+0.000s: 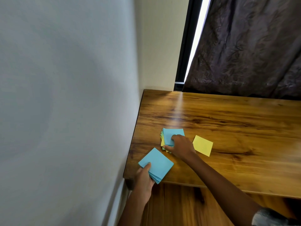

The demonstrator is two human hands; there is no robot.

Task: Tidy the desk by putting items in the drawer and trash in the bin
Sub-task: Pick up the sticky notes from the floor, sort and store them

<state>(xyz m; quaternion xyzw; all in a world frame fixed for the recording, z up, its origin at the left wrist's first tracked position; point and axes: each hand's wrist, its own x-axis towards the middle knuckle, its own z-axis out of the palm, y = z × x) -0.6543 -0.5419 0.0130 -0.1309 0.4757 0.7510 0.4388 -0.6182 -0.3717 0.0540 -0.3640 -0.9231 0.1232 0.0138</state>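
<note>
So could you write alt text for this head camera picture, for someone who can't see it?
A person's left hand holds a stack of square blue paper notes while the right hand grips a mixed blue and yellow note pile on a wooden desk. One yellow square note lies beside it.

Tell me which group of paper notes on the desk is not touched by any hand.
The single yellow note, lying flat, apart from both hands. The left hand holds the blue stack; the right hand grips the mixed blue and yellow pile.
</note>
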